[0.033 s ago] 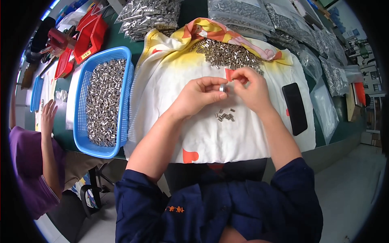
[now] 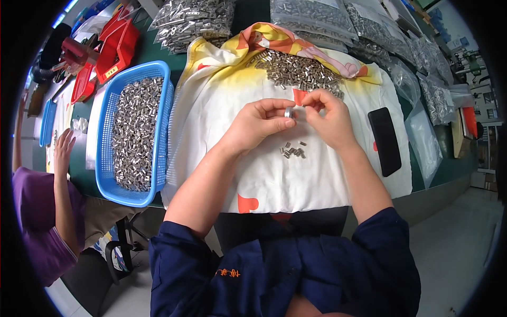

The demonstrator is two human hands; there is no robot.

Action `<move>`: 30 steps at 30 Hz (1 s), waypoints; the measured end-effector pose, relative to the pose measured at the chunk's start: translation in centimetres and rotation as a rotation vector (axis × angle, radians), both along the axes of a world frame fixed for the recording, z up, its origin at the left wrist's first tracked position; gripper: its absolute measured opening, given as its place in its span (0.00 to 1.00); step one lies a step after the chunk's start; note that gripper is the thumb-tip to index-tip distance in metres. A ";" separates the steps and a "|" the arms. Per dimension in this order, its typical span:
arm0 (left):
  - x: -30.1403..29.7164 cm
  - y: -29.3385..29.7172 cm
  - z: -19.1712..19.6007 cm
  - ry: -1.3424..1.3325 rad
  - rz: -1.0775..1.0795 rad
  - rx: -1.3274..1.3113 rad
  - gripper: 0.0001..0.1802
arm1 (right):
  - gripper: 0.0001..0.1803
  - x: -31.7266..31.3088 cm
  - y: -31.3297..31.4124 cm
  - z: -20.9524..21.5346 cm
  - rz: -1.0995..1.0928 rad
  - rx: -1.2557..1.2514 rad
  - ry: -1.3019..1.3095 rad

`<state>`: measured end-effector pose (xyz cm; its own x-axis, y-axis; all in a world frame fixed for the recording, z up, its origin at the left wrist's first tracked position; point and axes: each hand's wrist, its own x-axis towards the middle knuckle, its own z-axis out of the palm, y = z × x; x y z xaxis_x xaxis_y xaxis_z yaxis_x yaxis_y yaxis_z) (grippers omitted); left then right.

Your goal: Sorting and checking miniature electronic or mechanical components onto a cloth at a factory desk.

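Above a white cloth [image 2: 211, 105], my left hand [image 2: 252, 127] is closed on a small round silver metal piece [image 2: 289, 112], held between thumb and fingers. Close on its right, my right hand [image 2: 332, 119] is closed in a pinch. Whatever is between those fingertips is too small to name. Below both hands a few short metal sleeves [image 2: 293, 152] lie loose on the cloth. A large heap of similar sleeves [image 2: 301, 71] rests on the cloth's far part, beside its folded, yellow-patterned edge [image 2: 274, 34].
A blue basket [image 2: 168, 100] full of metal sleeves stands left. On the right lies a black phone [image 2: 384, 142]. Bags of metal parts [image 2: 193, 24] line the back, with red bins [image 2: 119, 47] at far left. Another person's hand [image 2: 63, 150] is at the left table edge.
The round silver piece in my left hand has shifted very slightly. Both my hands stay in nearly the same place.
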<state>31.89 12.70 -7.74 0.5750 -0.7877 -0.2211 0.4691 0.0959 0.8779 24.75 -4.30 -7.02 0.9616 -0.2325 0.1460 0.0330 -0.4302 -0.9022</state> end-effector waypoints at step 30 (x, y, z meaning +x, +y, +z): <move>-0.3 -0.3 -0.7 -0.067 0.067 0.073 0.21 | 0.04 -0.6 1.2 0.1 0.044 -0.026 -0.129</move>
<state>31.59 12.36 -8.40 0.6417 -0.7298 -0.2359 0.4034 0.0596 0.9131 24.18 -3.11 -6.94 0.9436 -0.1847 0.2747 0.1677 -0.4488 -0.8777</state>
